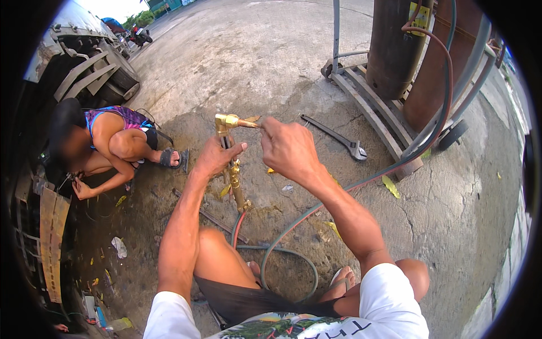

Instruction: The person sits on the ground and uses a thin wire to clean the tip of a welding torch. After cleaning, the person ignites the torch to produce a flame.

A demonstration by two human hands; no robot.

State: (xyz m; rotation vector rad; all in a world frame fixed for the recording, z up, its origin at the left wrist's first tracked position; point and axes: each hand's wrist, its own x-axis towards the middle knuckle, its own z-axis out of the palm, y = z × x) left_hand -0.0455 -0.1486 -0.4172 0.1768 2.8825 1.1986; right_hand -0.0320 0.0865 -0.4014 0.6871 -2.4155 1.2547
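Observation:
A brass cutting torch (236,183) stands roughly upright in front of me, its head bent over to the right and ending in a copper-coloured tip (247,123). My left hand (213,156) is wrapped round the tubes below the head, thumb across them. At the tip's end, my right hand (290,148) is closed in a pinch; whatever lies between its fingers is too small or hidden to make out. Red and green hoses (239,227) run down from the torch's lower end and loop on the ground between my feet.
An adjustable wrench (337,137) lies on the concrete beyond my right hand. Gas cylinders (397,53) stand on a wheeled cart (377,107) at the far right. On the left, a person (116,133) crouches beside a truck (93,62) and a rusty leaf spring (52,243). A metal bar (208,217) lies near my left knee.

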